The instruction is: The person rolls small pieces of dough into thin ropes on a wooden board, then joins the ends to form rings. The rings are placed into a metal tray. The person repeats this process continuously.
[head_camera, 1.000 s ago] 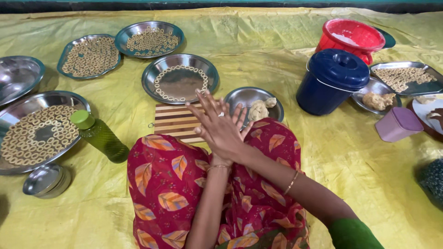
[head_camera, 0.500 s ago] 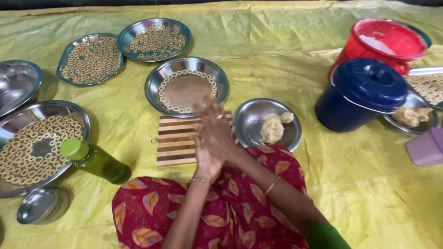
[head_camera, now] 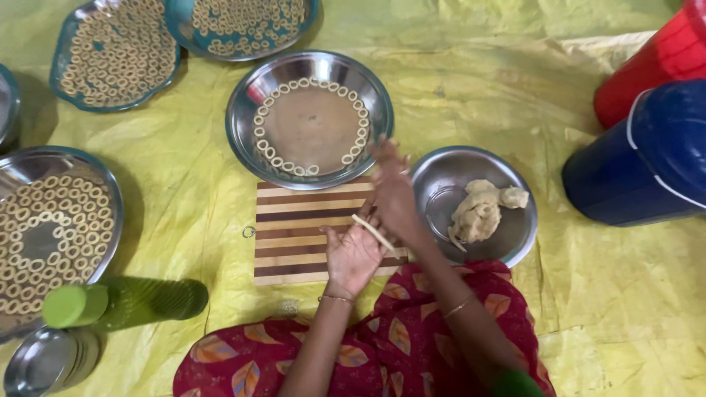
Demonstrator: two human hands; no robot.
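A yellow sheet (head_camera: 471, 88) covers the floor. Lying directly on it: a striped wooden board (head_camera: 294, 235) at centre; steel plates (head_camera: 243, 110) ringed around it, one (head_camera: 441, 176) holding dough; a green bottle (head_camera: 125, 303) lying toward the near left; blue (head_camera: 647, 162) and red (head_camera: 654, 66) containers at the right edge.

A crinkled yellow plastic sheet (head_camera: 478, 81) covers the whole floor, edge to edge; no walls, windows or furniture in view. Soft, even light from above, w/ faint shadows. Steel plates of small dough rings (head_camera: 55, 228) sit along the sheet's left edge & top-left corner. A green bottle (head_camera: 121, 303) lies near the bottom-left corner beside a small steel bowl (head_camera: 48, 362). A red tub (head_camera: 662, 59) & a dark blue lidded tub (head_camera: 647, 158) stand at the right edge.
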